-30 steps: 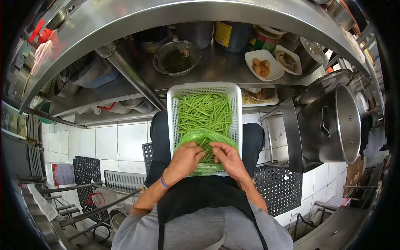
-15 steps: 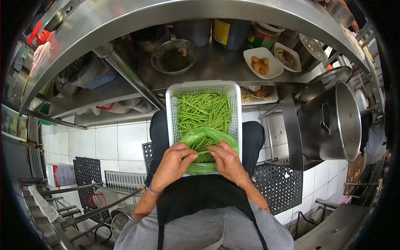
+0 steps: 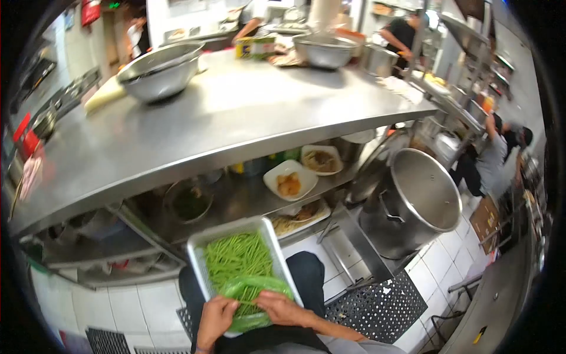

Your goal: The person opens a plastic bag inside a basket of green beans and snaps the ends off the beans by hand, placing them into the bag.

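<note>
A white perforated basket rests on the lap, with cut green beans in its far part. In its near part lies an open green plastic bag with more beans inside. Over the bag's left side, my left hand pinches one end of a green bean. My right hand is at the bag's right side, fingers closed around the bean's other end. Both hands are close together above the bag opening.
Beyond the basket stands a steel table with metal bowls on top. Its lower shelf holds a white dish of food. A large steel pot is at the right. Several people are farther back.
The view has swung up and to the right, bringing the tabletop and several people into sight. The basket and my hands now appear lower and farther left. Both hands remain over the bag.
</note>
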A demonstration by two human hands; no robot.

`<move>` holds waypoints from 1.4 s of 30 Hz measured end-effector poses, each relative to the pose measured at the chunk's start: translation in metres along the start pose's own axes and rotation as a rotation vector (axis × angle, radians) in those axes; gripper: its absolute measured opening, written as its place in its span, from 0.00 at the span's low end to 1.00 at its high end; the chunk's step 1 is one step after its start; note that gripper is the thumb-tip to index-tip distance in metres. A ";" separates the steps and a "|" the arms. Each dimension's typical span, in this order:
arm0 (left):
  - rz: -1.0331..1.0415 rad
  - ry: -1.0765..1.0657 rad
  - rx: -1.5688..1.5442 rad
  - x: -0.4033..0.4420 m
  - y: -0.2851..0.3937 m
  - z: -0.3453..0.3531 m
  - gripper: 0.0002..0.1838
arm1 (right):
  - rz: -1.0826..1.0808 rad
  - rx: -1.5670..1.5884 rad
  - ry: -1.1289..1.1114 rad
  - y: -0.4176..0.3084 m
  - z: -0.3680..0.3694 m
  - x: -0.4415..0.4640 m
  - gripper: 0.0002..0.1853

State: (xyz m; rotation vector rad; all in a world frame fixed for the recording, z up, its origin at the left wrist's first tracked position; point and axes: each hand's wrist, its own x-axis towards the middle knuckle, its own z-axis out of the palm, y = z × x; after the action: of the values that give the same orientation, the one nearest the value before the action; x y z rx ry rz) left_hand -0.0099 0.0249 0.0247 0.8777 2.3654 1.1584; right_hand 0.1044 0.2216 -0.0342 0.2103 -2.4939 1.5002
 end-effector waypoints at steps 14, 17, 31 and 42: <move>-0.061 -0.284 -0.386 -0.005 -0.001 0.004 0.16 | 0.242 0.651 0.228 0.001 0.000 0.003 0.09; -0.191 -0.151 -0.500 -0.006 0.020 -0.003 0.13 | 0.319 1.253 0.163 0.029 0.005 0.002 0.08; -0.085 0.097 -0.465 -0.005 0.022 0.003 0.10 | 0.344 0.951 -0.147 0.022 0.034 0.007 0.18; -0.030 0.119 -0.494 -0.003 0.005 0.002 0.10 | 0.229 0.422 0.079 0.021 0.038 0.008 0.14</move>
State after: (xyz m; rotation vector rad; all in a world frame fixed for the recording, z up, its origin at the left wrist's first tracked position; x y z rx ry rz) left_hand -0.0044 0.0265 0.0274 0.6122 2.0196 1.7188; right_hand 0.0873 0.1981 -0.0675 -0.0703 -2.1723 2.0742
